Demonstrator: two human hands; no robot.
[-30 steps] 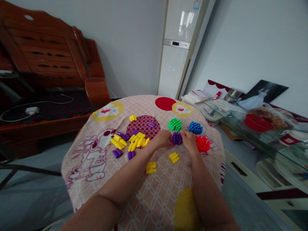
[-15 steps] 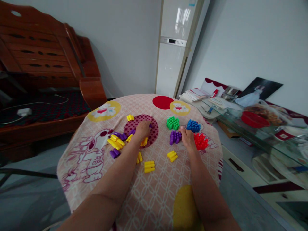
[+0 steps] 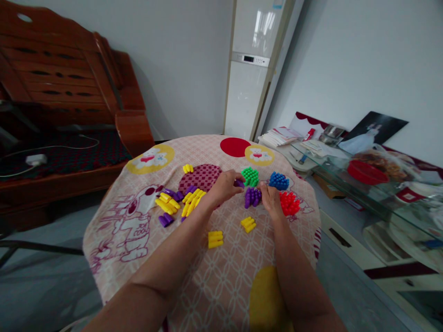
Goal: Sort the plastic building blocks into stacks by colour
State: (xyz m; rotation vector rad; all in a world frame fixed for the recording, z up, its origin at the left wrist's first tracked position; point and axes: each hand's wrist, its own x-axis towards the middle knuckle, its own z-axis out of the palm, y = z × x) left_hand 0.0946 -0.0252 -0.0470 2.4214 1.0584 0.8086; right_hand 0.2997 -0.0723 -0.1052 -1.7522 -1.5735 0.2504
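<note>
My left hand [image 3: 225, 185] is closed in a pinch on a small purple plastic piece [image 3: 238, 183], just left of a bunch of purple peg-like pieces [image 3: 253, 197]. My right hand [image 3: 270, 197] rests against the right side of that bunch, fingers curled and partly hidden; what they hold I cannot make out. Around it stand a green bunch [image 3: 250, 176], a blue bunch [image 3: 278, 181] and a red bunch [image 3: 290, 203]. Yellow pieces [image 3: 167, 203] lie at the left among loose purple pieces [image 3: 166, 220]. Closer to me are two small yellow groups [image 3: 215, 239].
A patterned cloth [image 3: 228, 276] covers the round table. Another yellow group [image 3: 188, 168] lies toward the far left. Beyond stand a wooden bench [image 3: 62, 83] and a tall white appliance [image 3: 247, 87]. To the right, a glass shelf [image 3: 332, 180] carries papers, a red bowl [image 3: 367, 170] and bags.
My left hand has moved right with the purple piece, from the dark red circle toward the purple bunch. More yellow pieces now show behind my left arm. My right hand stays put.
</note>
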